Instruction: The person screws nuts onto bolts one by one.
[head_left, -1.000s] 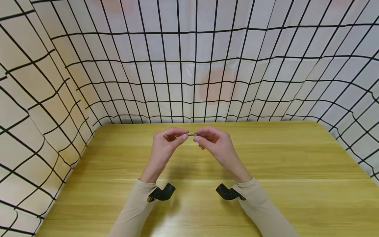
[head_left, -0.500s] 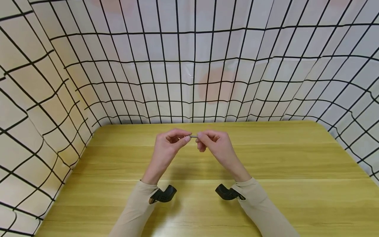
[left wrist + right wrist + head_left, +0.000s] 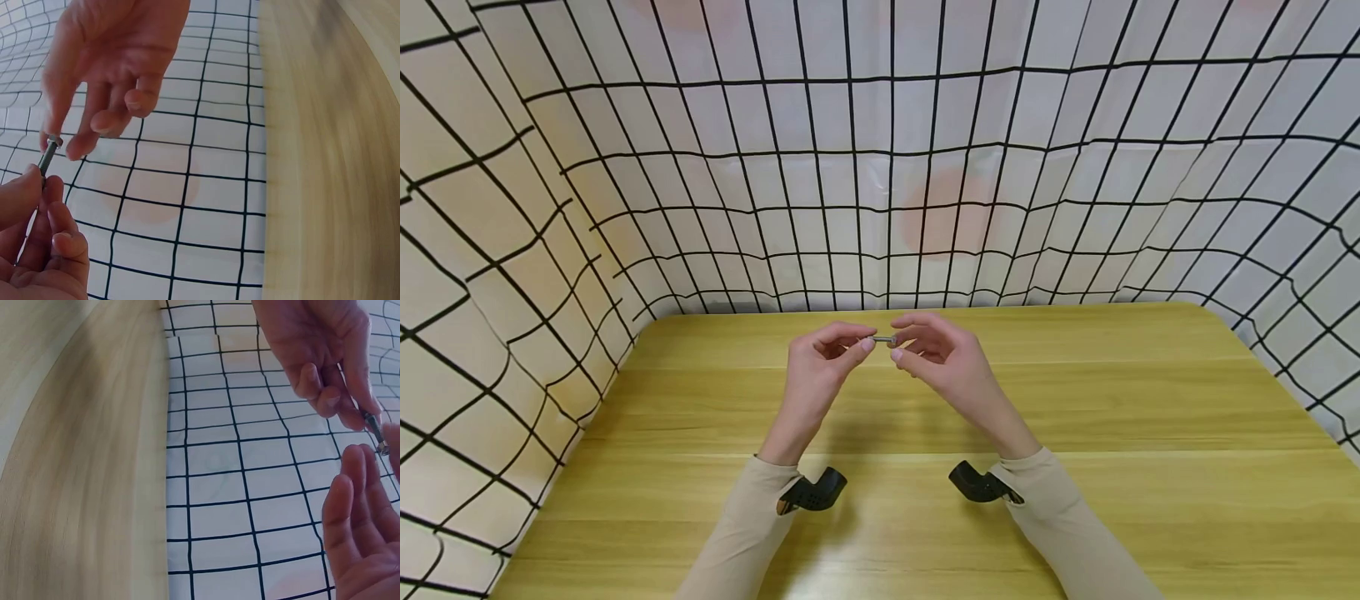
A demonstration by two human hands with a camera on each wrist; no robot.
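Observation:
A small grey metal bolt (image 3: 882, 339) is held up above the table, lying roughly level in the head view. My left hand (image 3: 817, 360) pinches one end of it between thumb and forefinger. At the free end sits a wider hex piece (image 3: 55, 141); I cannot tell whether it is the head or a nut. Around that end my right hand (image 3: 951, 354) has its thumb and fingers spread apart, very near the hex piece. In the right wrist view, the bolt (image 3: 374, 428) slants down from the left fingertips, and the right thumb is mostly cut off by the frame edge.
Below the hands lies a wooden table (image 3: 1112, 400). A white cloth with black grid lines (image 3: 880, 183) rises behind it and along both sides. Black wrist cameras (image 3: 823, 490) stick out from the beige sleeves (image 3: 737, 533).
Half a second ago the right thumb and forefinger pinched the bolt's right end; now they have spread off it, baring the hex piece. The left hand keeps its pinch, shifted slightly left.

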